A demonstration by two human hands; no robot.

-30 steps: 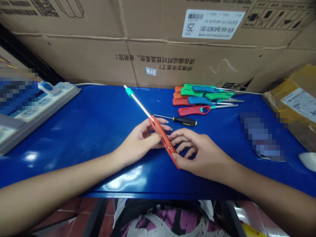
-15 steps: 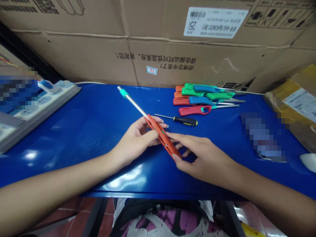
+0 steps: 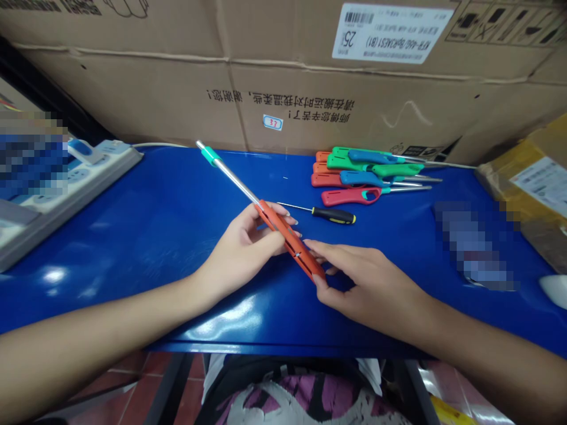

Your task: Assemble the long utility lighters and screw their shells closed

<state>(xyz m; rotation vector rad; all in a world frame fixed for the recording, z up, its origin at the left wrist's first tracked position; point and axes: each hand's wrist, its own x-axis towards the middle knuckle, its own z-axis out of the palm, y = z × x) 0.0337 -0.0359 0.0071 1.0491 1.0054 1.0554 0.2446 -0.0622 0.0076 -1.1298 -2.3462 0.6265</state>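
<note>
Currently, one orange lighter (image 3: 290,239), in hand, above the blue table (image 3: 146,236). Metal tube (image 3: 237,184): in the front of the body. Green collar (image 3: 209,157): on the tube, near its tip, well apart from the body. Seam: dark gaps along it, so the shell looks not fully closed, as a judgement; closing and the collar's seating appear left. Inner parts: cannot tell.

Left hand (image 3: 239,248): thumb across the front half, fingers curled behind, pinching the body between. Right hand (image 3: 376,277): thumb against the rear end, fingers bent along the far side, partly hidden; light pinch.

Beyond the hands: one screwdriver (image 3: 334,215), lying flat; farther back, a pile (image 3: 349,196) of coloured lighters, collars beside their bodies.
</note>
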